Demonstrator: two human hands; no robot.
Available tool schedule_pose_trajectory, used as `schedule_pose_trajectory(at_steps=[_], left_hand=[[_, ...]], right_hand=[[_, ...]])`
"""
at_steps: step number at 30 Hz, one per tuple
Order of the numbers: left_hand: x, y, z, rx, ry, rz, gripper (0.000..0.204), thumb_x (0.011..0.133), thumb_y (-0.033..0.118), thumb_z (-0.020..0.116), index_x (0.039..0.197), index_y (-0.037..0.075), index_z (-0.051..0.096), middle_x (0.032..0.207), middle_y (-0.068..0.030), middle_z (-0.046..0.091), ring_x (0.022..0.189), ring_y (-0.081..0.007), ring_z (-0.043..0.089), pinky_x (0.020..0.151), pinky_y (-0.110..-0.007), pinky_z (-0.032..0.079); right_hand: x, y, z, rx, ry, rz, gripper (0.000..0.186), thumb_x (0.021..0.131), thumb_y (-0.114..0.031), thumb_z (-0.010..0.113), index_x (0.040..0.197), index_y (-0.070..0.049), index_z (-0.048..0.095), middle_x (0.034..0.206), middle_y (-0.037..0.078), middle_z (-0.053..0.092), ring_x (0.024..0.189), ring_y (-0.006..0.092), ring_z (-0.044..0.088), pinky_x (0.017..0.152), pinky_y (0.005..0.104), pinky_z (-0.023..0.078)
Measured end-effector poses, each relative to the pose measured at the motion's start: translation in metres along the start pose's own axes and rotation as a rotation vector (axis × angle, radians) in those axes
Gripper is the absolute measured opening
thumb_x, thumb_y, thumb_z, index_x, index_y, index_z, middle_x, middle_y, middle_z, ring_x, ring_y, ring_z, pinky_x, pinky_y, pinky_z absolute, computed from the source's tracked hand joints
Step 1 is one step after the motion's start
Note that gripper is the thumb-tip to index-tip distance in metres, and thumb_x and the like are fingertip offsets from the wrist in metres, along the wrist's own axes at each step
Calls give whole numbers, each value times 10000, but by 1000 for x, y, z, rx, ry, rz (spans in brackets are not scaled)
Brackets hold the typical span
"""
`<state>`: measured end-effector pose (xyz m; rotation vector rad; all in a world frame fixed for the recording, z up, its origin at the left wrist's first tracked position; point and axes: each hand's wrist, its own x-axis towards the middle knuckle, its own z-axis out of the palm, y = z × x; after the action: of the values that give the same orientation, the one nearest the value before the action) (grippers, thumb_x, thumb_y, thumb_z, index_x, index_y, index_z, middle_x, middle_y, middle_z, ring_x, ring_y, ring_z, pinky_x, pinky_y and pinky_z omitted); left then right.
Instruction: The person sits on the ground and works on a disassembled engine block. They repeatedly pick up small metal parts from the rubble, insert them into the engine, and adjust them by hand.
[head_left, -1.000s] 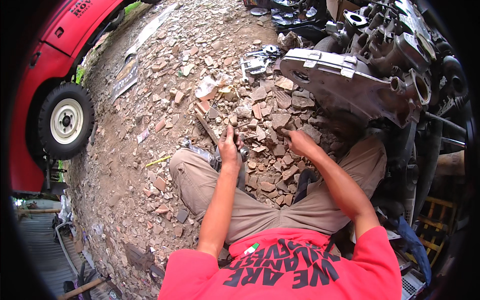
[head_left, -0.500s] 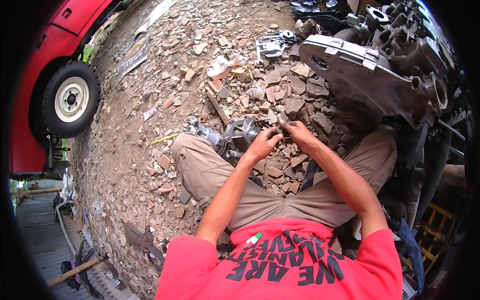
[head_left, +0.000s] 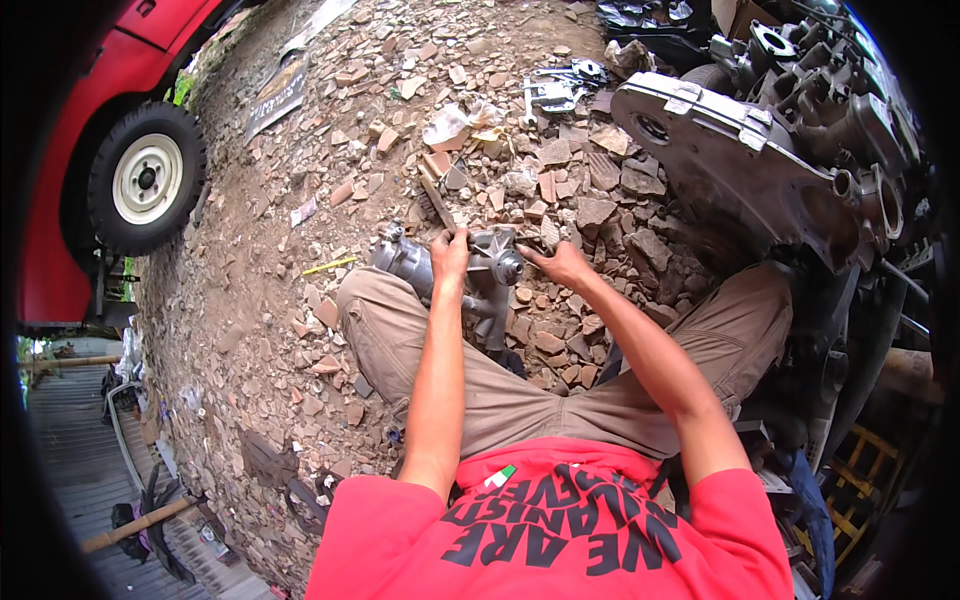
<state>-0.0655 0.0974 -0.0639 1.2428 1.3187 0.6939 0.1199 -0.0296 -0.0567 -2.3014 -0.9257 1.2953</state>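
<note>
Left hand shifted leftward, gripping grey housing, right fingers just beside

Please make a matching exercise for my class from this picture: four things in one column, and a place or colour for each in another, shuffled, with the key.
Things:
1. Metal part
2. Wheel
3. Yellow strip
4. Trousers

Places or colours:
A. On the ground
B. Brown
C. Between the left hand and the right hand
D. On the red car

Pairs: 1-C, 2-D, 3-A, 4-B
</note>
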Motion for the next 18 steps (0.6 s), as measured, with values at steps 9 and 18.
schedule_pose_trajectory(at_steps=[9,18], left_hand=[[-5,-20,-3,85,25,-73,322,905,308,640,937,-11,676,850,-80,679,795,-163,602,720,-316,468],[1,-34,-1,586,71,34,504,825,318,659,1130,-79,599,1203,-298,588,1155,-407,558,994,-448,423]], right_hand=[[32,-10,61,247,-204,79,1252,603,-951,489,1170,161,598,1207,280,610,1123,345,602,895,437,484],[49,-3,80,351,-81,60,922,711,-778,601,1005,90,693,1035,213,674,945,293,640,779,388,491]])
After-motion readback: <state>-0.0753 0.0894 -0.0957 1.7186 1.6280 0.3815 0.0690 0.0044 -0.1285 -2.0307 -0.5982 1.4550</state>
